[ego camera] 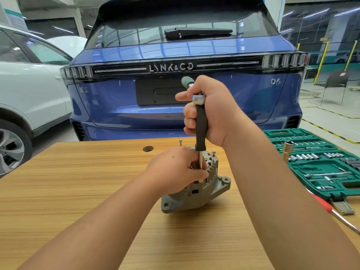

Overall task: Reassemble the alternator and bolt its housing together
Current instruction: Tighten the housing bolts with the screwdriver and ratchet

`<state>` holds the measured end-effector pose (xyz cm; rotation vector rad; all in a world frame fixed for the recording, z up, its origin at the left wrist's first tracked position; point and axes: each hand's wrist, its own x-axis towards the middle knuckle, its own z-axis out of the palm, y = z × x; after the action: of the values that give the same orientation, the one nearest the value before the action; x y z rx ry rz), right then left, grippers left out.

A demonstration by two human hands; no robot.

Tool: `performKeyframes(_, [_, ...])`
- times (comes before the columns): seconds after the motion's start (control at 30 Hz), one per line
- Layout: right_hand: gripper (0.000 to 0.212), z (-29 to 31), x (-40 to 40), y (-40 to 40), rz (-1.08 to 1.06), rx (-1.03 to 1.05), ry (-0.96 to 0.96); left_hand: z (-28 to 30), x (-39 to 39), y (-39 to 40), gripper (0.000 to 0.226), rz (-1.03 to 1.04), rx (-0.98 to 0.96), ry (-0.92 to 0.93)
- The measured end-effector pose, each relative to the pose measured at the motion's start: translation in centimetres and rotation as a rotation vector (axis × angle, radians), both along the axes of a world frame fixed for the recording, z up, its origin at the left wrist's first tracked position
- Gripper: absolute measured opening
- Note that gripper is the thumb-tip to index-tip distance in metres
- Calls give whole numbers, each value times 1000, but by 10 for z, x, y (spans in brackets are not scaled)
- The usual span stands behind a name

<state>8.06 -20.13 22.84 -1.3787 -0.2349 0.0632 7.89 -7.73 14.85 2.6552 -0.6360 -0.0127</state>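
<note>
A grey alternator (202, 191) stands on the wooden table (78, 191), its finned housing facing up. My right hand (210, 112) grips the black handle of a socket driver (200, 131) held upright, with a ratchet head at its top and a green-tipped handle behind my fingers. The driver's steel shaft runs down into the housing edge. My left hand (179, 170) pinches the lower shaft and rests on the alternator. Two long bolts stick up from the housing, one bolt (180, 142) at the back left and another bolt (213, 152) at the right.
A green socket set case (319, 162) lies open at the table's right, with a brass-coloured deep socket (287, 151) standing in it. A red-handled screwdriver (331, 209) lies near the right edge. A blue car (175, 55) stands just beyond the table, a white car (29, 84) to the left.
</note>
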Motion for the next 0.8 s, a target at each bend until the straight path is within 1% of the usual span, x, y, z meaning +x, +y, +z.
performKeyframes(0.1, [30,2,0,3,-18,-36,2,-1,0,1,8,-7,-3,-4])
performKeyframes(0.17, [29,1,-1,5,-52,15,6,-2,0,1,8,-6,-1,-9])
performKeyframes(0.23, [24,-1,-2,7,-87,159,5,-3,2,1,8,-7,8,-21])
performKeyframes(0.33, [16,-7,-2,13,-150,442,-48,-3,4,1,12,-5,26,-31])
performKeyframes(0.37, [10,-11,-2,15,-168,538,-92,-3,5,1,19,-1,26,-35])
performKeyframes(0.43, [4,-24,0,17,-184,668,-249,-3,7,0,28,6,17,-29])
performKeyframes(0.5, [9,-40,0,15,-130,710,-444,-4,9,0,27,8,6,-14])
performKeyframes(0.57, [27,-54,-1,12,23,685,-565,-4,11,2,25,12,-16,12])
performKeyframes(0.6, [36,-58,-2,9,108,659,-581,-4,11,3,25,11,-28,26])
performKeyframes(0.67, [50,-60,1,2,246,621,-532,-3,9,5,22,0,-33,33])
performKeyframes(0.73, [58,-58,6,-8,339,571,-460,-1,7,4,11,-8,-41,37])
performKeyframes(0.8, [63,-56,10,-14,391,505,-438,1,3,3,7,-17,-50,41])
